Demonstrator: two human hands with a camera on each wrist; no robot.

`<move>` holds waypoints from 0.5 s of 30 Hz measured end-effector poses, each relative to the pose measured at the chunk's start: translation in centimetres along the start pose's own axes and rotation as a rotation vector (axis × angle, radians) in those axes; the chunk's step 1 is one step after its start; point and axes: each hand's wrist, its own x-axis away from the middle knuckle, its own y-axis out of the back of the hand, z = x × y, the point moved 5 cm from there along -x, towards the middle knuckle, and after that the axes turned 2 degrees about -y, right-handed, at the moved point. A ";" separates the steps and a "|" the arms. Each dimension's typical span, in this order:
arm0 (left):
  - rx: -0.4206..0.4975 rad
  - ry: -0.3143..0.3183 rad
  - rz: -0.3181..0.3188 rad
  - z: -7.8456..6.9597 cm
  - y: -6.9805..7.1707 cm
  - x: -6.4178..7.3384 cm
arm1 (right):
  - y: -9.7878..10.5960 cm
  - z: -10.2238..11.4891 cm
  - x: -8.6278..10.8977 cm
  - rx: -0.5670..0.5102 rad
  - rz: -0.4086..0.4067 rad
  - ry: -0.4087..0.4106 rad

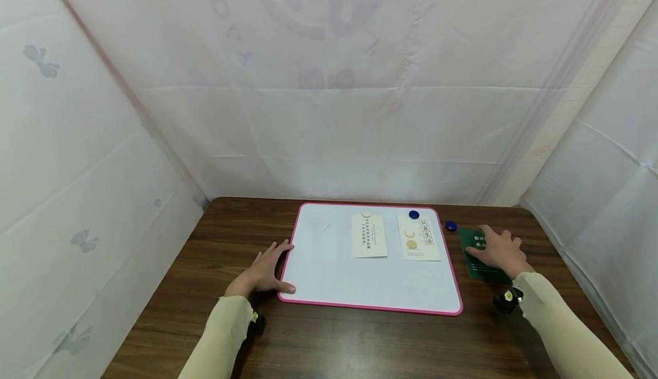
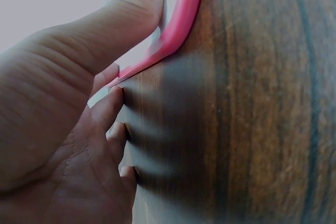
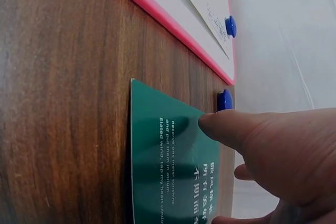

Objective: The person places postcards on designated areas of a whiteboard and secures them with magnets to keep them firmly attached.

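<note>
A whiteboard with a pink rim point(image 1: 369, 309) lies on the table. At its left edge is my left hand point(image 1: 261, 269), thumb over the lower left corner, the other fingertips down along the edge and the wood. My right hand point(image 1: 500, 250) spreads over a green card point(image 1: 475, 269) to the right of the board; its thumb touches the card, seen in the right wrist view too. Two pale cards lie on the board: one with a white magnet point(image 1: 366, 215) at its top, the other printed with a moon design point(image 1: 432, 252) under a blue magnet point(image 1: 413, 214).
A second blue magnet point(image 1: 451, 226) sits on the dark wooden table point(image 1: 360, 345) between the board and the green card. White cloth sheets point(image 1: 329, 139) hang behind the table and at both sides.
</note>
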 end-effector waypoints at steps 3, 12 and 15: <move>0.004 0.004 0.001 -0.1 0.0 -0.1 | 0.0 0.0 0.1 -0.004 0.007 -0.013; 0.005 0.011 0.015 0.3 0.0 -0.3 | 0.0 -0.2 0.2 -0.008 0.016 -0.021; 0.020 0.010 0.016 0.1 0.0 -0.1 | -0.1 -0.2 0.1 -0.002 0.017 -0.017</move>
